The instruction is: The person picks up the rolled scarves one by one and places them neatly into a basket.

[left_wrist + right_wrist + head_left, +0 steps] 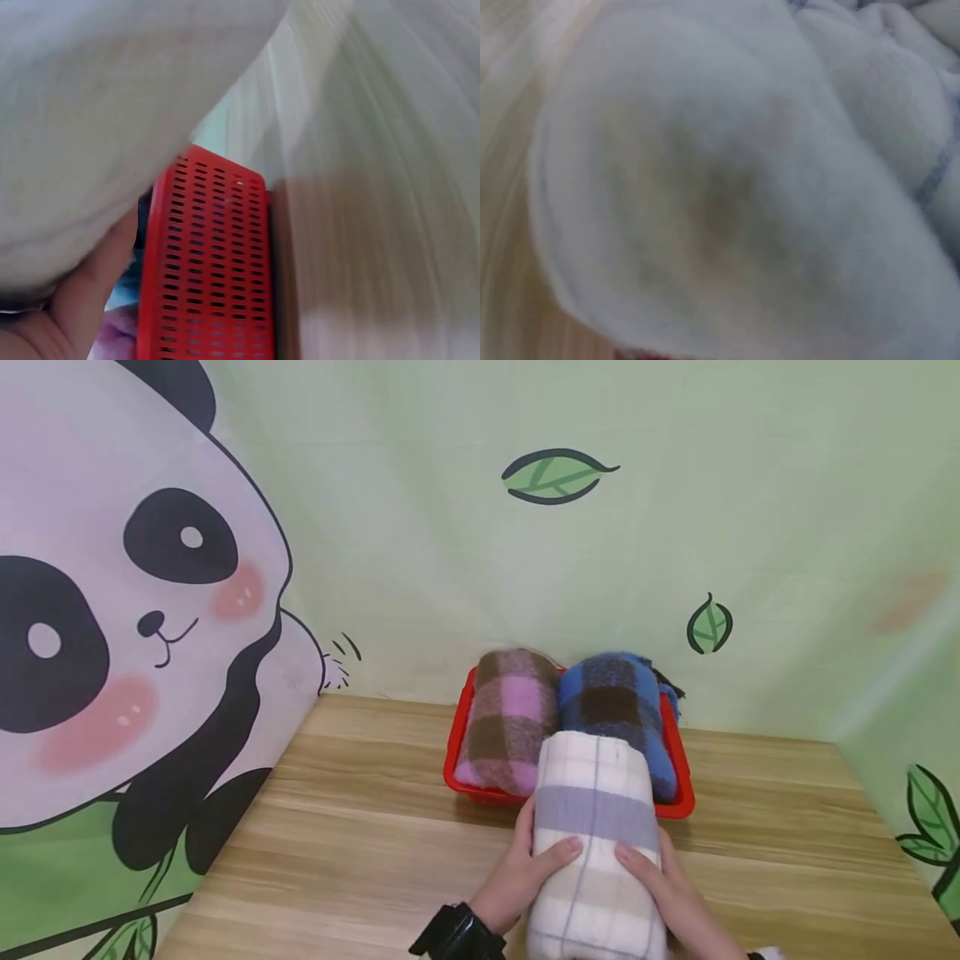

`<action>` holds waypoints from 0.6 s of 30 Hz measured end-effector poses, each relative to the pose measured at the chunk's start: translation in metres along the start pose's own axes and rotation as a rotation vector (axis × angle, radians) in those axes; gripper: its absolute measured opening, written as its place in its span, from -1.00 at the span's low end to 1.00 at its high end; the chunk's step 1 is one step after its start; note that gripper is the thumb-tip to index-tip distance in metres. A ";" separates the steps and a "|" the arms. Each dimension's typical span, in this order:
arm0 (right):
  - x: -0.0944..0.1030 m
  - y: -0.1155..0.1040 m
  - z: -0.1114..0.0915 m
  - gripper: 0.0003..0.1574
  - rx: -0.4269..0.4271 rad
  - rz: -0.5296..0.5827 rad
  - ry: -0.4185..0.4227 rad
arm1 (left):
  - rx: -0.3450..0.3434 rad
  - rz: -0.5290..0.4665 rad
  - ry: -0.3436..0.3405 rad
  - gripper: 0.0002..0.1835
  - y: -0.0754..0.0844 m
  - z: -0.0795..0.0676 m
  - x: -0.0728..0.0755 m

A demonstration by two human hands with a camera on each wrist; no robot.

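A rolled white plaid scarf (597, 893), striped in blue and beige, is held between both hands in front of a red basket (678, 806). My left hand (528, 868) grips its left side, thumb on top; my right hand (671, 889) grips the right side the same way. The scarf's far end overlaps the basket's near rim in the head view. Inside the basket lie a pink-and-brown checked roll (513, 718) and a blue-and-black checked roll (615, 693) with dark fringe. White cloth (727, 187) fills most of the right wrist view, hiding the right hand there.
The basket's slotted side wall (217, 255) shows in the left wrist view. It stands on a wood-grain table (360, 793) near the back edge. Behind hangs a pale green cloth backdrop (405, 527) with a printed panda (217, 677) and leaves.
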State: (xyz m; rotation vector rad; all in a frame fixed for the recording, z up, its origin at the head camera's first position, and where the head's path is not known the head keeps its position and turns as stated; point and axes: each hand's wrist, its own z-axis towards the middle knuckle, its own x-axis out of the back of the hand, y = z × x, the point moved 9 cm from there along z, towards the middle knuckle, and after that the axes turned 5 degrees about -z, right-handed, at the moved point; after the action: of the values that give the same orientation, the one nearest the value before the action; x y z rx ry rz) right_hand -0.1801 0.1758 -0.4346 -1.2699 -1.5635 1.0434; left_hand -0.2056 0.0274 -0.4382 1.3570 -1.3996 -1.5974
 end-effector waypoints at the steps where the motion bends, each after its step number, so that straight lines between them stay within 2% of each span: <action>1: 0.000 -0.004 0.001 -0.12 0.006 -0.020 0.004 | 0.000 0.009 0.007 -0.15 0.002 0.001 0.001; 5: 0.000 -0.016 0.004 -0.06 0.032 -0.043 -0.013 | -0.015 0.017 0.019 -0.15 0.012 0.005 0.000; 13: -0.005 -0.045 0.007 -0.10 0.148 -0.024 -0.094 | -0.064 0.020 -0.004 -0.16 0.037 0.018 0.000; 18: -0.005 -0.070 0.014 -0.14 0.223 -0.033 -0.080 | -0.086 0.044 0.057 -0.19 0.053 0.025 0.004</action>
State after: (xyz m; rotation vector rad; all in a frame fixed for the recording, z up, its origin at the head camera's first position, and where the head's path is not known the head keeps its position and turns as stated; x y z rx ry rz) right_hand -0.2122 0.1600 -0.3726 -1.0589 -1.4747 1.2236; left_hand -0.2395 0.0180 -0.3907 1.3022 -1.3034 -1.5607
